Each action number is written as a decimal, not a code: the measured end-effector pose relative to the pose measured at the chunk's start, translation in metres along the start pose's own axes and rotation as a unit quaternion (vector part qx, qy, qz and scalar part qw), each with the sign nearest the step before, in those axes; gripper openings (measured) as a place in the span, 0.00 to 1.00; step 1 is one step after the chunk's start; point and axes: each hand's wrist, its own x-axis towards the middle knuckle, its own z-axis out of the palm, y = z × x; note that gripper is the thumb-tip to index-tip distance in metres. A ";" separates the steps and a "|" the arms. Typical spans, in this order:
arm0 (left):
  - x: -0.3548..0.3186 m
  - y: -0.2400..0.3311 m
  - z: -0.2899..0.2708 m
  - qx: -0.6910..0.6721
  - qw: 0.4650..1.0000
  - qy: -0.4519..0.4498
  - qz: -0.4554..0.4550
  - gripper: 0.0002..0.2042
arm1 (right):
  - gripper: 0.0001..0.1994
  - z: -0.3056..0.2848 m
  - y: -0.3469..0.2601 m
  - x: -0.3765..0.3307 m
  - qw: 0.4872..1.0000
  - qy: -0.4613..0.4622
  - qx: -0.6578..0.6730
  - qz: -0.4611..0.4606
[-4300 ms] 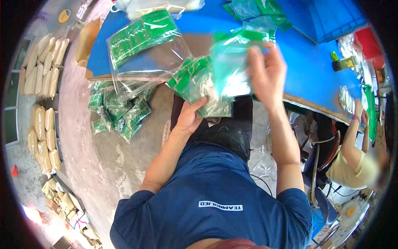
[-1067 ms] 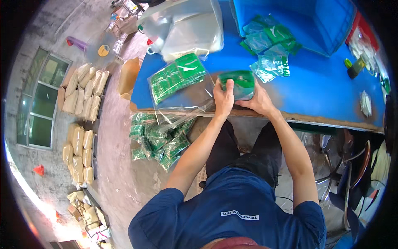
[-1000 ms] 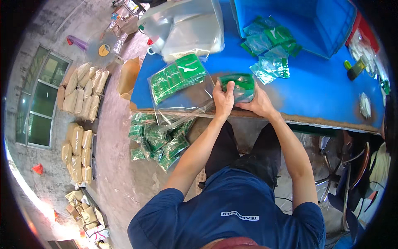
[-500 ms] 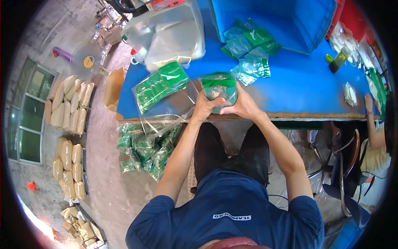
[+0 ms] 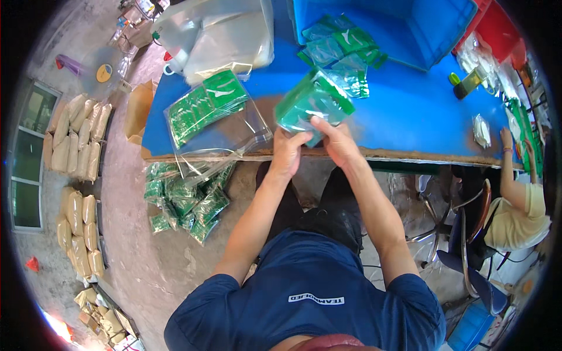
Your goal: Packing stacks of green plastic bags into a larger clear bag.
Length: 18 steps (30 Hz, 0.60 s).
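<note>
Above the front edge of the blue table (image 5: 410,131), I hold a bundle of green-and-clear plastic pouches (image 5: 313,105), tilted to one side. My left hand (image 5: 287,153) grips its lower left corner, with the thumb on top. My right hand (image 5: 338,142) is closed on the lower right part, thumb pressed on the near face. To the left lies a large clear plastic bag (image 5: 249,131), with a row of green packets (image 5: 202,114) inside it. Beyond my hands, more loose green-and-clear pouches (image 5: 345,44) are spread in front of and into a blue bin (image 5: 386,29).
A translucent tub (image 5: 234,47) stands at the table's back left. Bagged green packets (image 5: 190,199) are heaped on the floor, left of my legs. A brush-like tool (image 5: 468,85) lies at right, near a co-worker's arm (image 5: 510,169). Tan sacks (image 5: 76,134) stand far left.
The bundle of pouches has turned and tilted in my hands, its top edge now sloping down to the right. My right hand has shifted its grip. The whole view has slid sideways a little.
</note>
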 end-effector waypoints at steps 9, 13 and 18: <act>0.015 0.008 -0.050 0.326 0.937 -0.106 0.064 0.43 | 0.43 -0.053 0.016 0.022 0.930 -0.043 -0.340 -0.135; 0.008 0.021 -0.033 0.291 0.950 -0.110 0.012 0.42 | 0.12 -0.070 0.020 0.028 0.929 0.067 -0.309 -0.190; -0.004 0.037 -0.024 0.224 0.966 -0.127 -0.013 0.41 | 0.13 -0.057 -0.028 0.001 0.844 0.164 -0.393 -0.328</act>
